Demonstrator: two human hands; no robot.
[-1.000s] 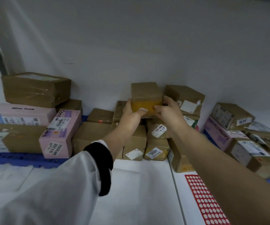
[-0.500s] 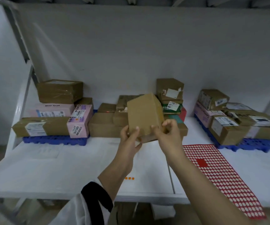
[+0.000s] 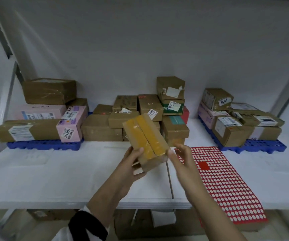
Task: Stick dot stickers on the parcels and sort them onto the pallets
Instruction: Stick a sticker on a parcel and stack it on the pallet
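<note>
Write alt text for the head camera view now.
The left hand grips a brown parcel sealed with yellow tape above a white table, the right hand close beside it. A red sticker sheet lies to the right; other parcels sit on blue pallets behind.

Left hand [image 3: 131,168] grips tilted yellow-taped parcel [image 3: 146,138] above white table [image 3: 53,180]; right hand [image 3: 182,159], fingers relaxed, just beside it, over red dot-sticker sheet [image 3: 227,185].

1. My left hand [image 3: 131,164], at lower centre of the frame, grips the parcel [image 3: 145,136] from beneath, thumb up on its front.
2. My right hand [image 3: 182,159] sits just right of it, fingers loose (whether they touch is unclear).
</note>
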